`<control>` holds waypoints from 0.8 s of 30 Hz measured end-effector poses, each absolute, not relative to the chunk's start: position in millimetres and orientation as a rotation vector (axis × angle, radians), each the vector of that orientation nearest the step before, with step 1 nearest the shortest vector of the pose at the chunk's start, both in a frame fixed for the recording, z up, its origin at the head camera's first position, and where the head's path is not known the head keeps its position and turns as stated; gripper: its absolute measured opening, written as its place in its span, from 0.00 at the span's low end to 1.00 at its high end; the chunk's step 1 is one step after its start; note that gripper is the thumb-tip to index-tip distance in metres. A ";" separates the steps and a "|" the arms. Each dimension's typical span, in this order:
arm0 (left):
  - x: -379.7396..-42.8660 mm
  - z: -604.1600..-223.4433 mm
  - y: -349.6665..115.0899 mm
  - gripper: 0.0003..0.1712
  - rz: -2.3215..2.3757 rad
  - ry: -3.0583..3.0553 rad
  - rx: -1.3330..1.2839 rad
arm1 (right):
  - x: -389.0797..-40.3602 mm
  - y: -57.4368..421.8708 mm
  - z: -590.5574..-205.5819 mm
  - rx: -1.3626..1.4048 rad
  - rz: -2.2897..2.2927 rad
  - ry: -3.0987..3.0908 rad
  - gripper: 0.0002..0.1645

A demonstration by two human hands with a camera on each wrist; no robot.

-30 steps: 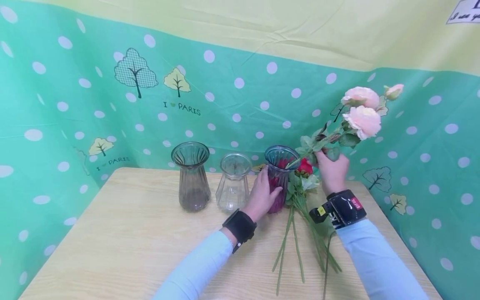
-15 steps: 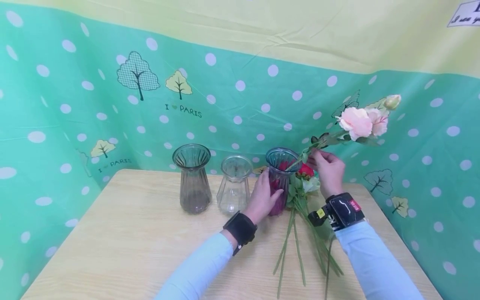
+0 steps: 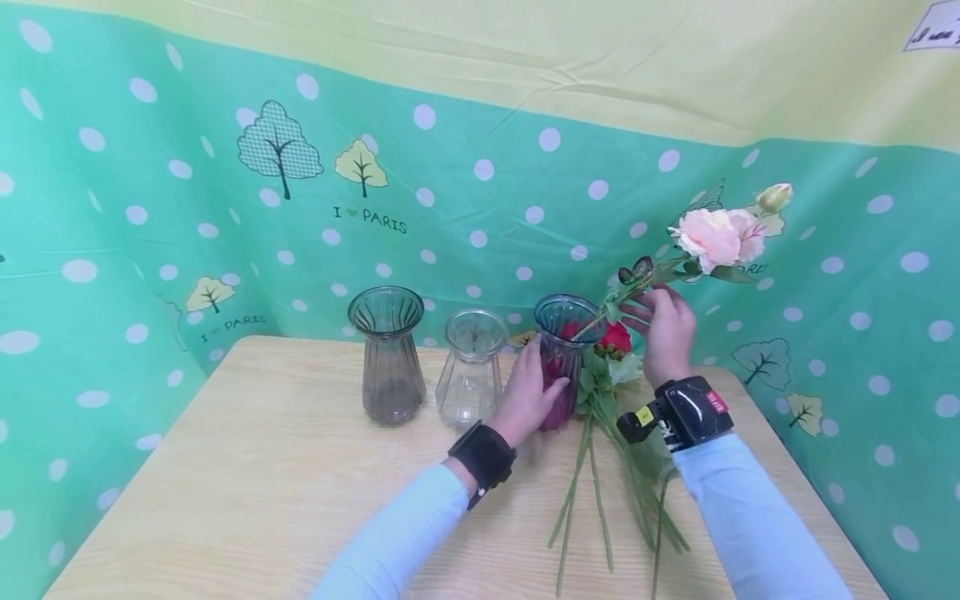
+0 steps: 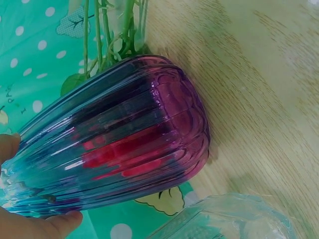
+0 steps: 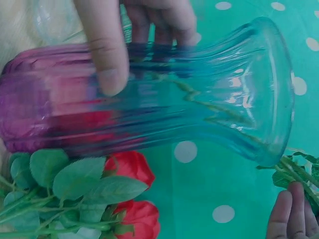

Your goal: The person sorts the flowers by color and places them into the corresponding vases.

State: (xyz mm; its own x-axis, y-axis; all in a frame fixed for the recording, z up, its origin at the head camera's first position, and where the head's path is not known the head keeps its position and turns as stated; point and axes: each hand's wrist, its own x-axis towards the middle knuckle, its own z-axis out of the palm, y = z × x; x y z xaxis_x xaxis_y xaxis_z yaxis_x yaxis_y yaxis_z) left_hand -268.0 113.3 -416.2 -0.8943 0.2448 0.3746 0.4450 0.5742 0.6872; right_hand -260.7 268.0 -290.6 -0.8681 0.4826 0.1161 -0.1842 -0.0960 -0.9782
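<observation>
A blue-to-purple ribbed glass vase stands upright at the back right of the table. My left hand grips its side, thumb and fingers round the glass; in the left wrist view the vase shows red petals through its wall. A spray of pale pink flowers leans far right out of the vase mouth, its stem end inside. Beside that stem, my right hand has its fingers extended and spread, fingertips right at the stem. Red roses with green leaves lie next to the vase.
A grey glass vase and a clear glass vase stand left of the blue-purple one. Several green stems stretch toward the front of the wooden table. A polka-dot cloth hangs close behind.
The pink flowers have tilted lower and slightly left, still leaning right from the vase. My right hand has gone from gripping the stem to loosened, spread fingers. The left hand keeps its hold.
</observation>
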 end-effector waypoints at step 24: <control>-267.2 -417.0 111.9 0.44 -1.191 -2.578 -0.577 | -263.1 280.2 -284.8 -0.304 2.168 -1.608 0.04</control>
State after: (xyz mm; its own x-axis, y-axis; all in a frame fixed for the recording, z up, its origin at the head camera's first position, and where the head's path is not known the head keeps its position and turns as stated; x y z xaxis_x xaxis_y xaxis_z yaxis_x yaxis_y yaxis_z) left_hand -267.2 111.9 -417.0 -0.8921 0.2499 0.3763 0.4486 0.5889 0.6723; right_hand -263.1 280.2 -284.8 -0.8870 0.4560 0.0732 -0.2026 -0.2417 -0.9490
